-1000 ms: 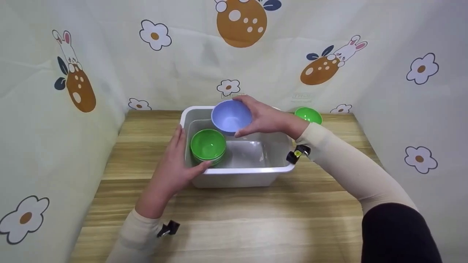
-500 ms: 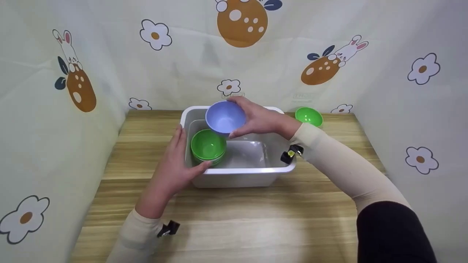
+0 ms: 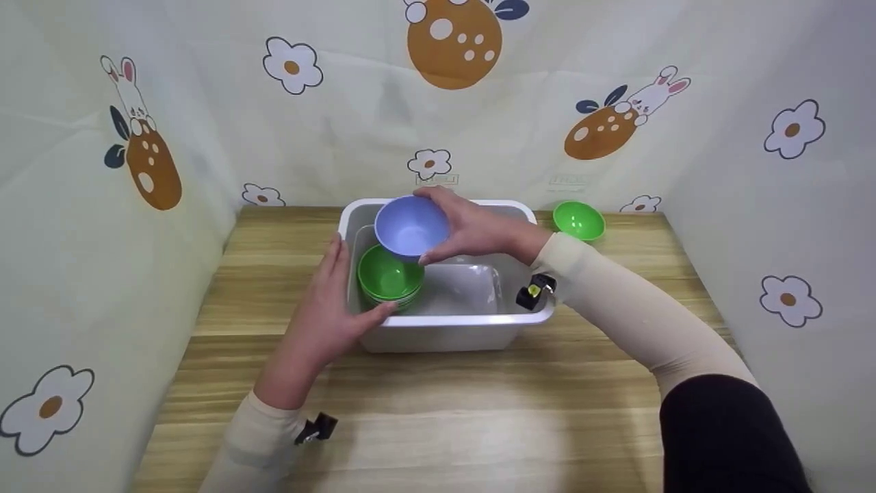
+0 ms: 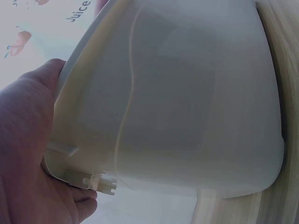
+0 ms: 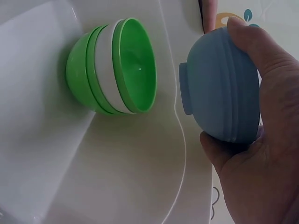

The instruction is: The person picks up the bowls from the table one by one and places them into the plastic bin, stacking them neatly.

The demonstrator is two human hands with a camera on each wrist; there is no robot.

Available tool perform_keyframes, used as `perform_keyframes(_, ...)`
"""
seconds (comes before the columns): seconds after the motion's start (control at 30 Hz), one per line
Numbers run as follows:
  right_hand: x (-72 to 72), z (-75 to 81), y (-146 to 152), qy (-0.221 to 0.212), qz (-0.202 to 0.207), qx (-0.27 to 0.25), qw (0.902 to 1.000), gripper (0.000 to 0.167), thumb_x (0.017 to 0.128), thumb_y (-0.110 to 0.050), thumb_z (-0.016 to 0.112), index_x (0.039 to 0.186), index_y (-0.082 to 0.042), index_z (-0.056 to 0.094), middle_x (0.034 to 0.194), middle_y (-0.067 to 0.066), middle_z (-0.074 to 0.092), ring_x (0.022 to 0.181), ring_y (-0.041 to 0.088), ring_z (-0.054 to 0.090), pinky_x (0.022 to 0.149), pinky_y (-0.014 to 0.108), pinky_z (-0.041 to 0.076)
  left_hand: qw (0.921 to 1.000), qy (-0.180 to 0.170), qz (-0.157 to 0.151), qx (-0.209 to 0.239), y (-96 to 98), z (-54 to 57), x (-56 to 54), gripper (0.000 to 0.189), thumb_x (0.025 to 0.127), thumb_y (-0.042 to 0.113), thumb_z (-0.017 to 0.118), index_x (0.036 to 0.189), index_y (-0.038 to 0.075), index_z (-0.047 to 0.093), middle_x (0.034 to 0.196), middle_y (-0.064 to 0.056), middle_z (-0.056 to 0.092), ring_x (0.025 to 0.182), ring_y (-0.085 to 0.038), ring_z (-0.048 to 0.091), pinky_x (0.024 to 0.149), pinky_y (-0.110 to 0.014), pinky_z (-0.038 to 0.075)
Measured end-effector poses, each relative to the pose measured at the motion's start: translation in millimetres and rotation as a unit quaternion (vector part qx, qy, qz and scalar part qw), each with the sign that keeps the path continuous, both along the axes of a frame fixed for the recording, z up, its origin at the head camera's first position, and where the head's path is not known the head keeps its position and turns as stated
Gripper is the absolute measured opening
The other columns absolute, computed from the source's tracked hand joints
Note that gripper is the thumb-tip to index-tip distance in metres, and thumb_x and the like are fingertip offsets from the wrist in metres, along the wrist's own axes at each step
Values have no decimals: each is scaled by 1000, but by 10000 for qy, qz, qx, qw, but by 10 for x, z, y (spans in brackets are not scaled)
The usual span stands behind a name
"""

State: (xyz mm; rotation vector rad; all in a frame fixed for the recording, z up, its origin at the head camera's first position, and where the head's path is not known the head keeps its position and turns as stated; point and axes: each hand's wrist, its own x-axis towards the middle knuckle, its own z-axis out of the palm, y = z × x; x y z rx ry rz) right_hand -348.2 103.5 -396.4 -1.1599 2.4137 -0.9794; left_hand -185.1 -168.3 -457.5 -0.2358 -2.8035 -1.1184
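Observation:
My right hand (image 3: 472, 226) holds a blue bowl (image 3: 410, 226) by its rim, thumb in front and fingers behind. The bowl is tilted in the head view, over the back left part of a grey-white plastic bin (image 3: 445, 320). Below it in the bin's left end stands a stack of bowls (image 3: 390, 274), green with a white one among them. The right wrist view shows the blue bowl (image 5: 219, 88) apart from the stack (image 5: 110, 67). My left hand (image 3: 321, 315) grips the bin's front left corner, thumb over the front rim and fingers along the left side.
A single green bowl (image 3: 579, 220) stands on the wooden table (image 3: 438, 411), behind and right of the bin. A printed cloth (image 3: 342, 116) with rabbits and flowers walls the table at the back and both sides.
My right hand has carried the blue bowl left and slightly toward me, so it now overlaps the far edge of the green stack. My left hand stays on the bin.

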Motion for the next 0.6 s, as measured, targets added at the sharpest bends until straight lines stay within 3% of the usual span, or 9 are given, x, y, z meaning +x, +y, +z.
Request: perform_keyframes(0.6,39,-188,-159,-101,206,135,9996,119,78,-52,100,169,-11,35,155,7,51,137,21,55,115,40,51,10000,5,-13,-21,-2,10,-6,138,85,86,74,177,4,13,185,-14,6,168,-42,17,129,-66,28)
